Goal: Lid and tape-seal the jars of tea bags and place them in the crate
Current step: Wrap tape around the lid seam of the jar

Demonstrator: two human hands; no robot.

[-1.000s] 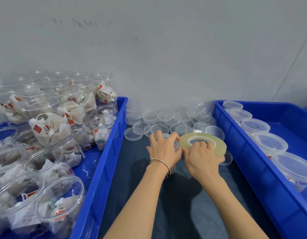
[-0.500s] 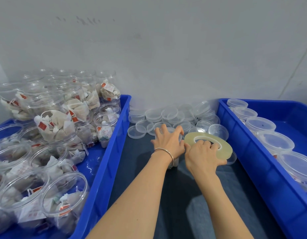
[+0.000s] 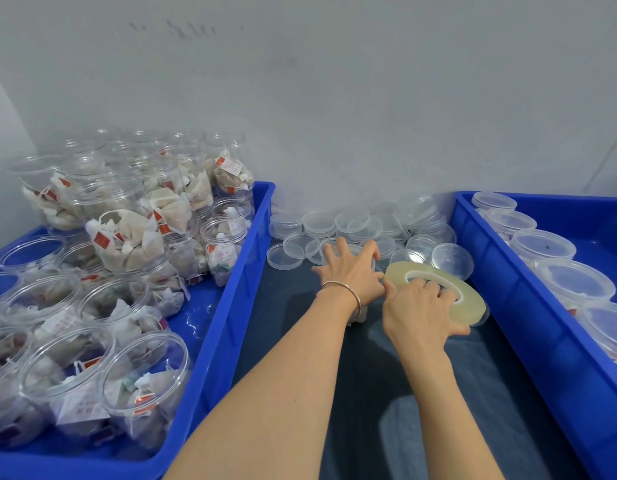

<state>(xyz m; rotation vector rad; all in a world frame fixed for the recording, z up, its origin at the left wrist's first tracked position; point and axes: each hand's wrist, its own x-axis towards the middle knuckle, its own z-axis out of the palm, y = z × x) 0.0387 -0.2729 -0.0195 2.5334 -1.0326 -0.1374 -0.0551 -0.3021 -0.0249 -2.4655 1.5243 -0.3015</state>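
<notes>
left hand curls its grip over the lidded jar standing on the desk between two blue crates; right hand holds the tape roll beside it.

**Crates and loose lids crowd dark counter**

A dark counter runs btwn two blue crates set directly on it. Left crate, w/ clear jars of tea bags inside, sits along the counter's left side; right crate, w/ lidded jars in a row, sits at right. At the back, vs. the grey wall, a pile of clear loose lids lies on the counter, some stacked, some flat. One jar stands mid-counter, mostly hidden by a hand.
</notes>
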